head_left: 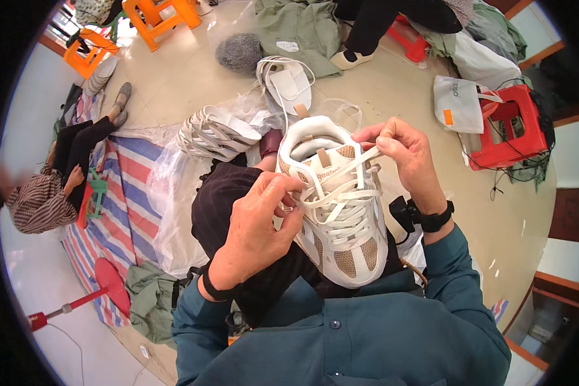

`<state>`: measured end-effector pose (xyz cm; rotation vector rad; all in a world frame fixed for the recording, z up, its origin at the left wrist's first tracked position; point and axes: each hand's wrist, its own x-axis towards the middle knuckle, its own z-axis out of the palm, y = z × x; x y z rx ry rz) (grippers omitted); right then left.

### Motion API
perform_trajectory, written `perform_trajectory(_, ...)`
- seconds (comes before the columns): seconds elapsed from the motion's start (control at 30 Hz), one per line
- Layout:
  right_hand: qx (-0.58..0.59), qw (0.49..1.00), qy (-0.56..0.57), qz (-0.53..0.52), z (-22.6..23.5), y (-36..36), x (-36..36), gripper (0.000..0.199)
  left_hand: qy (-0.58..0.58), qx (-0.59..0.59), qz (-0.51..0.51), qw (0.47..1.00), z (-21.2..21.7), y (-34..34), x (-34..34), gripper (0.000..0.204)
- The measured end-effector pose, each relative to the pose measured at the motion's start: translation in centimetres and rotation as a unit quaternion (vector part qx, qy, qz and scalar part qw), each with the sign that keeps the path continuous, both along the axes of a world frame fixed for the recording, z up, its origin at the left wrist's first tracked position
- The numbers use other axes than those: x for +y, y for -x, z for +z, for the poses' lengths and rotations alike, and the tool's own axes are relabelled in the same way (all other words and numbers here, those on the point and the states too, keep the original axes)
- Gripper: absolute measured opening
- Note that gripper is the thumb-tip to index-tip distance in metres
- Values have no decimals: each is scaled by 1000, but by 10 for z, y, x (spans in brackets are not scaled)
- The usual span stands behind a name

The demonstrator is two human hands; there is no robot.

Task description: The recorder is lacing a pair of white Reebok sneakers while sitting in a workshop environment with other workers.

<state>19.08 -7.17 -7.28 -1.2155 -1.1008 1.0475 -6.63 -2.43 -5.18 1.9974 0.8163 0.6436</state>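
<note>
A white and tan sneaker (360,258) rests on my lap, its toe toward me and its heel away. Cream shoelaces (341,193) run crisscross through its eyelets. My right hand (406,153) is closed in a pinch on a lace end at the shoe's upper right, pulling the strip out from the tongue. On the shoe's left side, my left hand (257,222) is closed with thumb and fingers curled against the laces. Its fingertips appear to pinch a lace loop, though the grip is partly hidden.
Pale, strappy shoe-like pieces (215,134) lie on plastic sheeting ahead left, near a white piece with loose laces (289,87). A red stool (511,128) with a white bag (458,103) stands right. Orange stools (161,19) and a seated person (51,193) are farther off.
</note>
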Motion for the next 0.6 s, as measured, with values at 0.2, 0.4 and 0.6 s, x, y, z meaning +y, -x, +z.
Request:
perform_trajectory(0.2,-17,1000,-14,-17,-1,7,-4,20,48,-11,-57,997,3,12,6,29)
perform_trajectory(0.4,-96,992,-70,48,-6,14,-8,25,-128,-33,-7,991,-3,9,24,21)
perform_trajectory(0.6,1,998,-58,32,-9,22,-4,20,-44,15,3,999,4,-19,27,10)
